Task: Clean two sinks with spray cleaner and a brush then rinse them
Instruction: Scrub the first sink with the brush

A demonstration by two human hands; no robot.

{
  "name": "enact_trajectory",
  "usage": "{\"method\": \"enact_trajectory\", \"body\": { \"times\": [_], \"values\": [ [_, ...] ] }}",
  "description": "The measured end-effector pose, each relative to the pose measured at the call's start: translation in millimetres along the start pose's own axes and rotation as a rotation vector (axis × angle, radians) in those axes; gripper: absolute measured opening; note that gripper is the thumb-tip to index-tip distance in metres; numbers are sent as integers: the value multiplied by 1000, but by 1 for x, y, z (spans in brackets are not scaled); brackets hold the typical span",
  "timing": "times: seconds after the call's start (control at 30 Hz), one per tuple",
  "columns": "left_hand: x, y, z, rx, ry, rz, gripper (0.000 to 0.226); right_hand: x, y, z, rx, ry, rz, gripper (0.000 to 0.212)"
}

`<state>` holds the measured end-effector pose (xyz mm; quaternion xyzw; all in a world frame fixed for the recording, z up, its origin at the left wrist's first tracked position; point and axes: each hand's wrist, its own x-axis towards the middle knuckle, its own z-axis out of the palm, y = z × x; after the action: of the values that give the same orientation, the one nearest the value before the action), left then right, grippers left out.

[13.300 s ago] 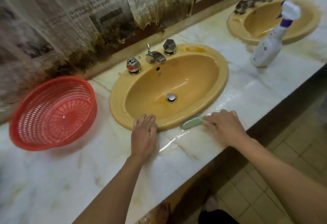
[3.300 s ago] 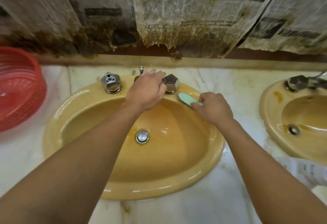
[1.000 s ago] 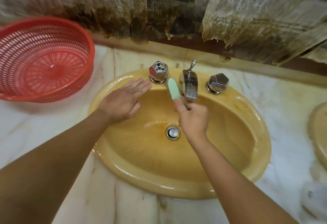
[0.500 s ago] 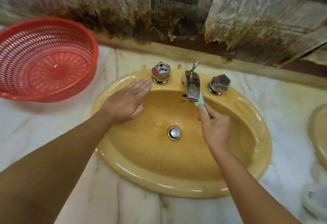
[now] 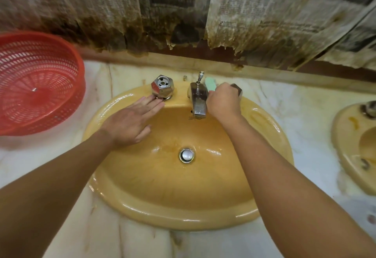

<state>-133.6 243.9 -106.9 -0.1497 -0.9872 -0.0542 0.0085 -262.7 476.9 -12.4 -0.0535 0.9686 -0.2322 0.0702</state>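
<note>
A yellow oval sink (image 5: 142, 202) fills the middle of the marble counter, with a chrome drain (image 5: 186, 155) at its bottom. My right hand (image 5: 223, 101) grips a pale green brush (image 5: 210, 84) at the back rim, between the chrome spout (image 5: 198, 99) and the right tap knob (image 5: 237, 89), which the hand mostly hides. My left hand (image 5: 130, 123) rests flat with straight fingers on the sink's back left rim, fingertips just short of the left tap knob (image 5: 162, 86). Part of a second yellow sink (image 5: 345, 156) shows at the right edge.
A red plastic basket (image 5: 36, 82) sits on the counter at the left. Stained, torn newspaper (image 5: 183, 13) hangs on the wall behind the taps. A blurred white object (image 5: 366, 215) lies at the lower right edge of the counter.
My right hand has moved the brush from under the spout up to the back rim beside the right knob. My left hand stays flat on the left rim.
</note>
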Motion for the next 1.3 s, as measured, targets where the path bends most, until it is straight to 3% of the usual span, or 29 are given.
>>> {"method": "enact_trajectory", "body": {
  "times": [0.1, 0.2, 0.27, 0.33, 0.5, 0.6, 0.77, 0.93, 1.07, 1.3],
  "values": [
    [2, 0, 0, -11, 29, 6, 71, -13, 20, -3, 245, -115, 78, 17],
    [3, 0, 0, -15, 47, 12, 70, -27, 32, -8, 836, -194, 364, 16],
    [3, -1, 0, -23, 62, 13, 70, -25, 28, -6, 1006, -207, 431, 15],
    [3, -1, 1, -29, 74, 16, 70, -8, 21, 0, 890, -166, 378, 20],
    [4, 0, 2, -28, 69, 6, 70, 9, 16, 4, 173, -14, 55, 22],
    [4, -1, 1, -21, 70, 9, 70, -11, 27, 5, -35, -48, -8, 15],
    [4, 0, 1, -27, 93, 17, 70, 13, 12, -5, -24, -117, -2, 17],
    [5, -2, 2, -29, 80, 18, 70, 68, -5, -67, -407, -381, -163, 26],
    [5, -2, 3, -42, 66, 10, 70, 99, 11, -97, -504, -576, -210, 31],
    [6, -1, 0, -42, 45, 0, 70, 116, 16, -86, -518, -566, -406, 32]
  ]
}}
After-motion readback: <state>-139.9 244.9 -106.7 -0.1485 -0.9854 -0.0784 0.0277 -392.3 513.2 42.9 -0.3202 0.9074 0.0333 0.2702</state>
